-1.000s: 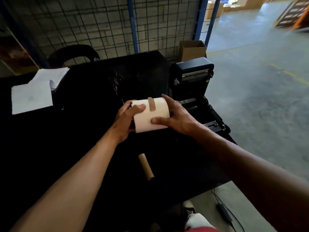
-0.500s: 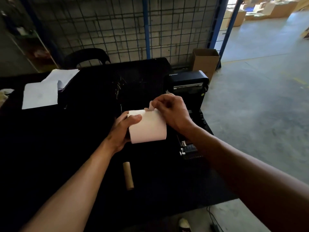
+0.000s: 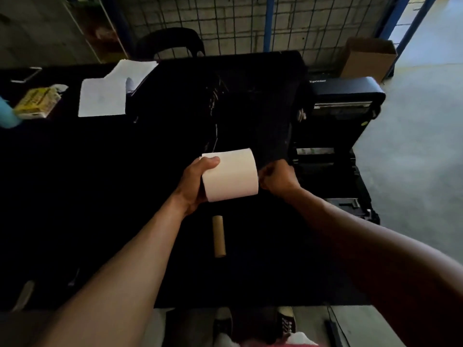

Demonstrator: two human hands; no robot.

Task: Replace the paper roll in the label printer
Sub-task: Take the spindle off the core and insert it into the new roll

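Two hands: both up over the middle of the bench, one at each end of the new roll.
Bench [image 3: 75,196]: black, wide, scratched near its middle.
Label printer [image 3: 335,136]: black, at the bench's right edge, lid raised, bay open.
Cardboard box [image 3: 368,58]: open, on the floor beyond the printer.
White sheets [image 3: 102,98]: far left on the bench.
Paper roll [image 3: 230,175]: white, held above the bench, just left of the printer.
Left hand [image 3: 194,184]: wrapped round the roll's left end, thumb on top.
Right hand [image 3: 275,177]: closed in a fist against the roll's right end; what it pinches I cannot tell.
Empty core [image 3: 218,236]: brown tube lying on the bench, nearer than the roll.
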